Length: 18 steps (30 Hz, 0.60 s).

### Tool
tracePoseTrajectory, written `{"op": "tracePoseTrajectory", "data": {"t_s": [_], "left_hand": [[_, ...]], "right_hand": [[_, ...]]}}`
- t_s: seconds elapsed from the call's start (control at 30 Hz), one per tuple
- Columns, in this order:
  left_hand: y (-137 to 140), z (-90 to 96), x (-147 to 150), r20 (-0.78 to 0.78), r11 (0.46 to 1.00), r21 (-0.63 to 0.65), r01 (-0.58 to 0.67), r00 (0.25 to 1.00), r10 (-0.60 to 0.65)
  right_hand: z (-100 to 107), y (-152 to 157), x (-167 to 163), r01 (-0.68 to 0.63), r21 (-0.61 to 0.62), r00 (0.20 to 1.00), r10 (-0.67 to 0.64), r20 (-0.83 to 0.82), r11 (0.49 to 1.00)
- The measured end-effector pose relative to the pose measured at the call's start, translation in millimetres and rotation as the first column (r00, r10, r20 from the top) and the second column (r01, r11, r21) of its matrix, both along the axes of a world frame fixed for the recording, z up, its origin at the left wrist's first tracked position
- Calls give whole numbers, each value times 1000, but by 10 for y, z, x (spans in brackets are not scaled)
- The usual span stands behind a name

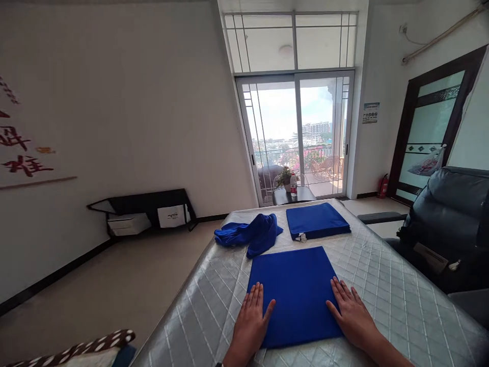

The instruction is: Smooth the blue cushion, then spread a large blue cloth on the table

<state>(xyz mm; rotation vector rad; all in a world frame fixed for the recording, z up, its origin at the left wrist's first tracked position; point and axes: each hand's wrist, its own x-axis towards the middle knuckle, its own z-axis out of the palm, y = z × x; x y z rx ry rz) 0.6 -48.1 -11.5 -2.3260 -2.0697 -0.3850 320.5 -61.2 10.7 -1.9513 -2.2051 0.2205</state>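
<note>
A flat blue cloth (296,295), squared off like a folded towel, lies on the quilted silver mattress (198,311) right before me. My left hand (252,318) rests palm down on its left edge, fingers stretched out and thumb apart. On the opposite edge lies my right hand (351,311), also flat with the fingers spread. Beyond the cloth, a crumpled blue cloth (254,233) sits in a loose heap at the left. To its right is a neat stack of folded blue cloths (317,220) with a white tag at its near corner.
A small table (305,194) with a plant (284,177) and a bottle (293,185) stands past the mattress, before a sliding glass door (277,122). On the right is a black leather armchair (451,214). A black rack (148,204) holding white boxes stands along the left wall.
</note>
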Motion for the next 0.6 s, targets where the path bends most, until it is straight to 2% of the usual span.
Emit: {"op": "tracePoseTrajectory", "data": {"t_s": [0.17,0.27,0.33,0.47,0.53,0.6], "left_hand": [[-2,46,39,-17,1000,6,-9,1000,9],[-80,164,248,-11,998,-14,60,998,-60],[-154,263,507,-12,980,-35,197,980,-198],[-220,403,1180,-26,875,-21,484,875,-484],[-184,422,1489,-29,844,10,537,843,-537],[-129,406,1716,-24,846,32,533,846,-532]], "right_hand": [[4,10,14,8,-5,1000,-8,-14,1000],[5,13,28,8,-5,999,-8,-44,1000],[0,17,40,6,1,998,-6,-64,1000],[-34,26,62,-7,7,999,8,-54,1000],[-69,30,72,-25,18,999,26,-33,1000],[-108,34,82,-53,37,998,53,-22,998]]}}
